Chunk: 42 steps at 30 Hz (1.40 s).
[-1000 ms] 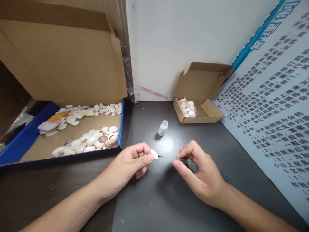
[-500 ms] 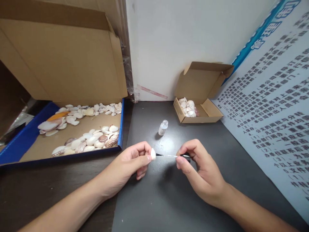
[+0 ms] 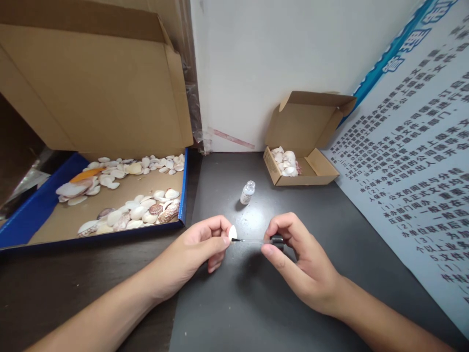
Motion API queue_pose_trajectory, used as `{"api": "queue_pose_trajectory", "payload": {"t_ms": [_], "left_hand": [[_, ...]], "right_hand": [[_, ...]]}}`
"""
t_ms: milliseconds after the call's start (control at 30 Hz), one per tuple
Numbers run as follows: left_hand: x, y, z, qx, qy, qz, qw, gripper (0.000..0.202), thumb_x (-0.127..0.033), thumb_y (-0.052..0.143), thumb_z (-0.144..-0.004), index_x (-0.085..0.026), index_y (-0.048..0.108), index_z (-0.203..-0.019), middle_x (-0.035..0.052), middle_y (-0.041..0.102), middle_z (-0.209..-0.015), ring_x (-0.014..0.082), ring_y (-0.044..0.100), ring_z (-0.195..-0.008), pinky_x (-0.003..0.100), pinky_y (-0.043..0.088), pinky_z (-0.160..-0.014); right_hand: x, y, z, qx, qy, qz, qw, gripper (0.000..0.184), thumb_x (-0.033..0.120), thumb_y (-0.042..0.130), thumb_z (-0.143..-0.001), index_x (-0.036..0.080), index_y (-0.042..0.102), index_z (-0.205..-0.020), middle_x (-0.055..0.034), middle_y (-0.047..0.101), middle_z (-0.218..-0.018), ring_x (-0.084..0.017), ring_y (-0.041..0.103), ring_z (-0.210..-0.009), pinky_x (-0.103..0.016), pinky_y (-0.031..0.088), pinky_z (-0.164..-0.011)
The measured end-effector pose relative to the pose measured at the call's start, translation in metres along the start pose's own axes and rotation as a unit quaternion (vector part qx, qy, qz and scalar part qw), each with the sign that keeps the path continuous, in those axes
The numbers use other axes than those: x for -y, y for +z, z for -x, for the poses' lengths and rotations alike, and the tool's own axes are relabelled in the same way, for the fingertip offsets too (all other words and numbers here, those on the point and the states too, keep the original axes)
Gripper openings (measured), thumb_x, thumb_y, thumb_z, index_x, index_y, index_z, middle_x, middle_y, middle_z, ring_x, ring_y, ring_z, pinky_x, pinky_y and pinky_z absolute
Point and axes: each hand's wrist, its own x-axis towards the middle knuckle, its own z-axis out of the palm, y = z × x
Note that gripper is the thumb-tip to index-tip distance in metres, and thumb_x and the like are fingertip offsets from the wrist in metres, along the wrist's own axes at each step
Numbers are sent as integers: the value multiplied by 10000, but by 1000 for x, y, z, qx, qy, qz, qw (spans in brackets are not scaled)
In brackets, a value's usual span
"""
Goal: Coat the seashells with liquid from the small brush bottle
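My left hand (image 3: 200, 249) pinches a small white shell (image 3: 232, 231) between thumb and fingers, just above the dark table. My right hand (image 3: 296, 259) holds a thin brush (image 3: 252, 240) by its black cap, fingers closed round it. The brush tip touches the shell's edge. A small clear glass bottle (image 3: 248, 192) stands uncapped on the table a little beyond both hands.
A large blue-edged cardboard box (image 3: 185, 195) with several shells lies at the left, its lid raised. A small open carton (image 3: 304, 171) with white shells sits at the back right. A printed poster (image 3: 414, 161) leans along the right side. A white wall closes the back.
My right hand first drew back until the brush showed its full length against the shell. It has now shifted left, so less brush shows. The left hand stayed put.
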Motion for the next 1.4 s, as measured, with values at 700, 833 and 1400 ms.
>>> {"api": "queue_pose_trajectory", "payload": {"t_ms": [700, 833, 1400], "left_hand": [[-2, 1, 0, -4, -3, 16, 1000, 159, -299, 572, -872, -168, 495, -826, -59, 395, -580, 72, 325, -528, 191, 322, -509], [-1, 0, 0, -4, -2, 18, 1000, 147, -288, 576, -869, -167, 500, -833, -56, 407, -593, 71, 336, -532, 189, 324, -510], [-2, 2, 0, -10, -25, 34, 999, 180, -327, 563, -843, -179, 479, -785, -61, 345, -576, 85, 308, -529, 215, 277, -516]], "right_hand": [[-2, 0, 1, 19, 9, -1, 1000, 78, 220, 518, -956, 249, 449, -979, 49, 480, -682, -110, 470, -577, -219, 382, -518], [-2, 0, 0, -7, 37, 0, 999, 68, 232, 510, -962, 239, 443, -959, 52, 459, -657, -110, 449, -552, -222, 361, -496], [1, -1, 1, 18, 20, 4, 1000, 54, 245, 487, -970, 244, 435, -986, 41, 470, -709, -117, 454, -601, -232, 377, -543]]}}
